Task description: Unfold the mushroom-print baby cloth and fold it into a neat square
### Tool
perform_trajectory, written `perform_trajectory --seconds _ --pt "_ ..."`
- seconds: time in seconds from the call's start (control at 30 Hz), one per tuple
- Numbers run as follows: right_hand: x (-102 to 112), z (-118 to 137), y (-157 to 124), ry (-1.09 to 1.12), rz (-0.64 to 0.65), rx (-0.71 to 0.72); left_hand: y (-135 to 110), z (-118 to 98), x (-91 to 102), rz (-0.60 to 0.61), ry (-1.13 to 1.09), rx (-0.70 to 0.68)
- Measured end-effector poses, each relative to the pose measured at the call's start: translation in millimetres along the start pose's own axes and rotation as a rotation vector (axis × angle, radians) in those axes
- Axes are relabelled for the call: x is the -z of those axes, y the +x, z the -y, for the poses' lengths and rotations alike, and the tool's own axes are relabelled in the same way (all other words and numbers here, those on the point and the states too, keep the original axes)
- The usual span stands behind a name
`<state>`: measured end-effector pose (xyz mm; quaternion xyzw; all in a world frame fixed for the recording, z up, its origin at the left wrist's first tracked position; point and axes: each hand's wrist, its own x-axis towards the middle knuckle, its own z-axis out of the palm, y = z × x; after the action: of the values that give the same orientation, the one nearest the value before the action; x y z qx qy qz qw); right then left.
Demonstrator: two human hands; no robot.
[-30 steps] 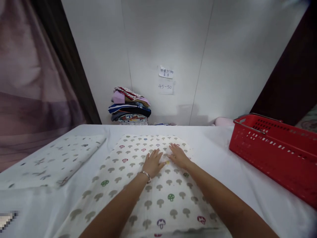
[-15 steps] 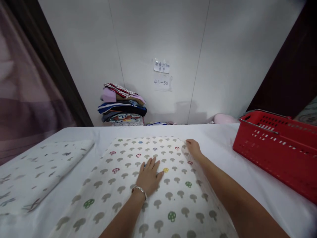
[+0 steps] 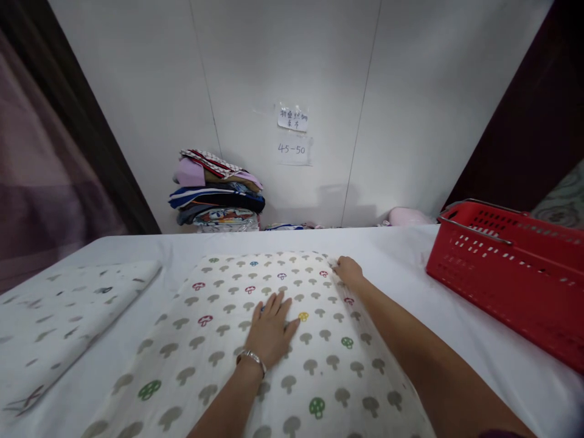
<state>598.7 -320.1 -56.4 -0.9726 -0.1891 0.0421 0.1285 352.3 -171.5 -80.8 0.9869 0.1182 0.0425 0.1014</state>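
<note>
A cream cloth printed with small mushrooms [image 3: 219, 340] lies folded flat on the white table [image 3: 396, 267] in front of me. My left hand [image 3: 270, 328] rests palm down near the cloth's middle, fingers stretched out, a bracelet on the wrist. My right hand [image 3: 348, 270] is at the cloth's far right corner, fingers curled on the cloth's edge.
A second folded patterned cloth [image 3: 59, 316] lies at the left. A red plastic basket [image 3: 511, 267] stands at the right. Beyond the table's far edge, a stack of folded clothes [image 3: 219, 191] sits against the white wall under two paper notes [image 3: 294, 137]. A pink item [image 3: 406, 216] lies near the wall.
My right hand slid from beside the left hand out to the cloth's far right corner. My left hand stayed flat, drawing back slightly toward me. The view shifted a little.
</note>
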Motion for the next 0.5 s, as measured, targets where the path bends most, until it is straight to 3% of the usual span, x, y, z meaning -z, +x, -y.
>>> perform_trajectory --seconds 0.27,0.37,0.5 --pt "0.7 2.3 0.0 -0.041 -0.028 0.005 1.3 1.3 -1.3 -0.023 -0.009 -0.009" --pt "2.4 10.9 -7.9 -0.075 -0.1 0.122 1.5 2.2 -1.9 -0.027 -0.016 -0.009" --pt "-7.6 26.0 -34.9 -0.095 -0.133 0.38 1.6 3.1 -3.5 -0.029 -0.022 -0.006"
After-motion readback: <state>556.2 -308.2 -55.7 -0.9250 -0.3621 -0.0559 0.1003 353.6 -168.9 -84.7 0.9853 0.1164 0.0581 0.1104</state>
